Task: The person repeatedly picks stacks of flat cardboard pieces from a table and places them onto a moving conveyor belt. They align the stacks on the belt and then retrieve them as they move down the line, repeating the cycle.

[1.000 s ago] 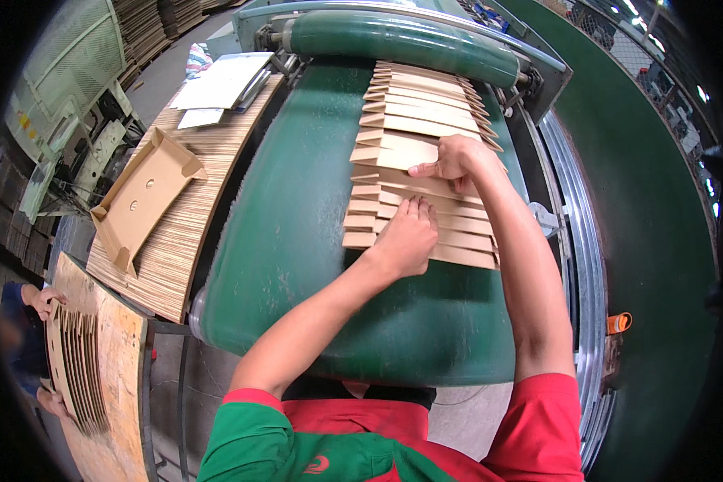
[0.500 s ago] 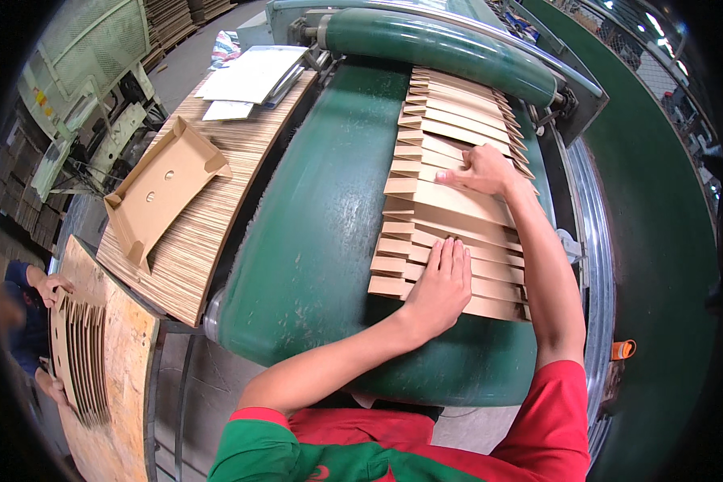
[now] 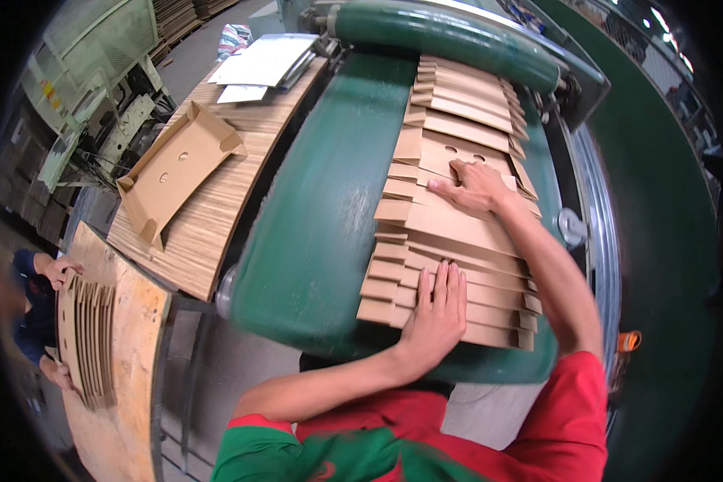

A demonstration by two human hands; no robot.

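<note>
A row of overlapping folded brown cardboard trays lies along the right side of a green conveyor belt. My left hand rests flat on the near trays, its fingers stretched out. Farther up the row, my right hand presses on another tray, thumb stretched out and index finger bent; its other fingers are partly hidden. Just beyond it, a tray panel with two round holes shows in a wider gap. The row's far end reaches the green roller.
To the left, a wood-grain table holds an open cardboard tray and white sheets. At far left, a co-worker's hands hold a stack of cardboard trays on a worn wooden table. A metal rail borders the belt.
The near part of the row has slid toward me, with both hands on it. A gap has widened beyond my right hand, exposing the two-holed panel. The view has shifted slightly.
</note>
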